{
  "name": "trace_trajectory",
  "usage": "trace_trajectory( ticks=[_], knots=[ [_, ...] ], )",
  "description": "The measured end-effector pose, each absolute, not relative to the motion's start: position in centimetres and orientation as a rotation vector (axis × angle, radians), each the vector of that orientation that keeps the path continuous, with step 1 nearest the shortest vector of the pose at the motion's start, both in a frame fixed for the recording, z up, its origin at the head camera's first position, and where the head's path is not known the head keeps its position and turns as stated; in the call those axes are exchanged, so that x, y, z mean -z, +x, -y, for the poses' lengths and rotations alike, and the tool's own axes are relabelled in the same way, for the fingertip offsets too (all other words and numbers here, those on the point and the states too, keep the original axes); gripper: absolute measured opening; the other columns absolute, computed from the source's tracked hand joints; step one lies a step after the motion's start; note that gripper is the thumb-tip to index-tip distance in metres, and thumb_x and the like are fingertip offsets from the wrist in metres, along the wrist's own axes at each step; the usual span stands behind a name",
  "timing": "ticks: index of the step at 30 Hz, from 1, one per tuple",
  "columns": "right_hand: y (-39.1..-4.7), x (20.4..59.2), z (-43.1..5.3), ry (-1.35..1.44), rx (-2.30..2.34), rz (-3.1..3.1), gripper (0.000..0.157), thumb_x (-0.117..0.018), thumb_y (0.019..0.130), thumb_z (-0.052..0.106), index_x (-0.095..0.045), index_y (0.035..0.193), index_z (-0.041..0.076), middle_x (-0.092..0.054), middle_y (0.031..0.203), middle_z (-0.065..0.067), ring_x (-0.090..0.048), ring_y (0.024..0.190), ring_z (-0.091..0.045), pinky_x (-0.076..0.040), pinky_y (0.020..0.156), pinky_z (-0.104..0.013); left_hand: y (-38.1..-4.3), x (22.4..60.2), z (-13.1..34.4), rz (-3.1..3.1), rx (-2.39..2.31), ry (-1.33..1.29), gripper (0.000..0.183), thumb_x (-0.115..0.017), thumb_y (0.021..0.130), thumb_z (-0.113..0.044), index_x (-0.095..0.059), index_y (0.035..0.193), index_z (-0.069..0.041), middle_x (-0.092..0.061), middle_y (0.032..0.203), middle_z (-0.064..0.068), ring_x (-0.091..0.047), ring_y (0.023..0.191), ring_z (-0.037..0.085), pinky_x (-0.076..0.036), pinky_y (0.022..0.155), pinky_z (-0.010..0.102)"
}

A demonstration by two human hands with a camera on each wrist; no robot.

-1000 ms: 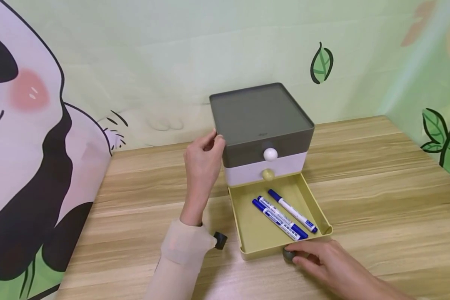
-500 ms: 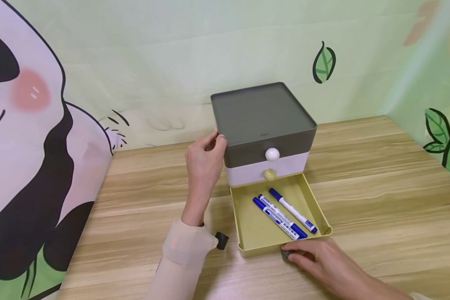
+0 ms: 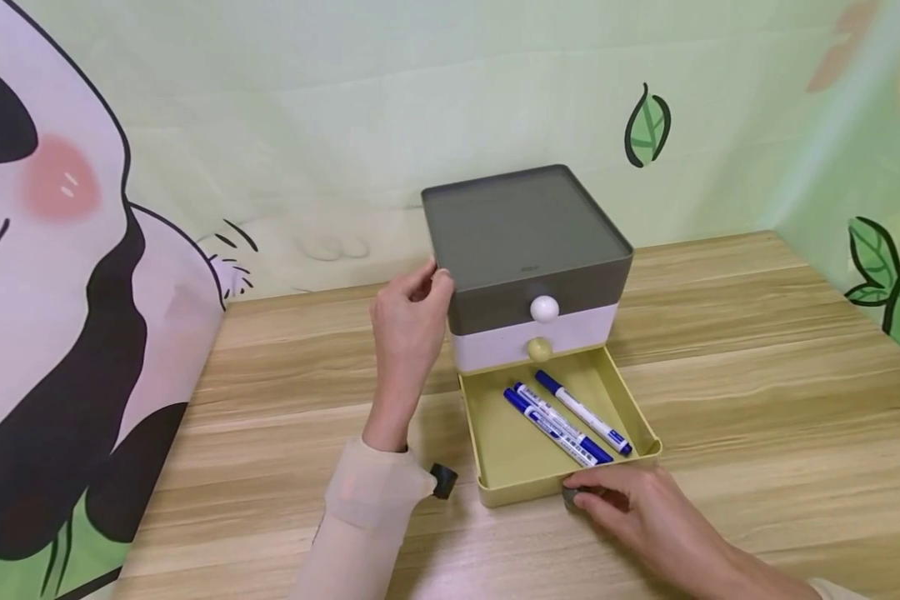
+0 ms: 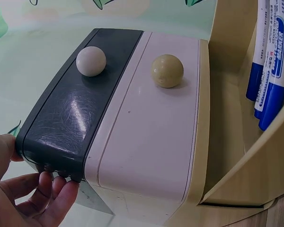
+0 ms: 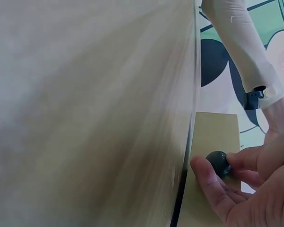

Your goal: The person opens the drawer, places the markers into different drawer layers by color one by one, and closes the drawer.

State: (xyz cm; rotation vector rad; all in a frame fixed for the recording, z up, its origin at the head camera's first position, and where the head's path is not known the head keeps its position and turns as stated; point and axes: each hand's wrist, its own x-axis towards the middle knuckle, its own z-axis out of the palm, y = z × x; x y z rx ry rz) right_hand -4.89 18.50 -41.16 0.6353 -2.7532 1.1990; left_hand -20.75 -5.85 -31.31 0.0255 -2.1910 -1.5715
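A small desktop drawer unit (image 3: 528, 225) has a dark grey top tier, a white tier and a yellow bottom drawer (image 3: 491, 454), which is pulled well out. Inside that drawer lie three blue-and-white markers, one marker (image 3: 583, 412) apart from the other two. My left hand (image 3: 405, 329) holds the unit at its front left top corner, the thumb at the upper edge and curled fingers against the side (image 4: 49, 189). In the right wrist view, a dark round knob (image 5: 218, 163) on the drawer front is pinched between the thumb and fingers of my right hand (image 5: 255, 179).
A white knob (image 3: 544, 309) and a yellow knob (image 3: 540, 349) stick out from the two closed upper drawers. The unit stands on a wood-grain table (image 3: 757, 350), near a wall cloth (image 3: 307, 125) printed with a panda and leaves. A black piece (image 3: 443, 481) sits at my left cuff.
The yellow drawer has slid inward a little, with my right hand moving along on its knob. The markers have shifted slightly toward the back. My left hand keeps its place on the unit.
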Motion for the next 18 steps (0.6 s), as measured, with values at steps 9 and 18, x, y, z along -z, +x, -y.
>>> trace_trajectory(
  ticks=[9, 18],
  knots=[
    [-5.8, 40.9, -17.8, 0.581, -1.224, 2.726, 0.019, -0.078, 0.091, 0.01, -0.081, 0.11, 0.012, -0.077, 0.102, 0.006, -0.065, 0.087, -0.002, -0.057, 0.072, -0.025, -20.7, 31.3, 5.9, 2.187, 1.581, 0.018, 0.032, -0.067, 0.091, -0.022, -0.079, 0.118, -0.012, -0.078, 0.103, 0.005, -0.072, 0.087, 0.017, -0.056, 0.081, 0.036],
    [-6.8, 40.8, -17.4, 0.524, -1.229, 2.731, 0.02, -0.079, 0.09, 0.007, -0.081, 0.109, 0.013, -0.078, 0.103, 0.006, -0.067, 0.092, -0.004, -0.059, 0.078, -0.026, -20.7, 31.3, 5.9, 2.195, 1.586, 0.021, 0.033, -0.066, 0.09, -0.023, -0.079, 0.119, -0.013, -0.077, 0.101, 0.005, -0.071, 0.086, 0.017, -0.056, 0.08, 0.037]
  ],
)
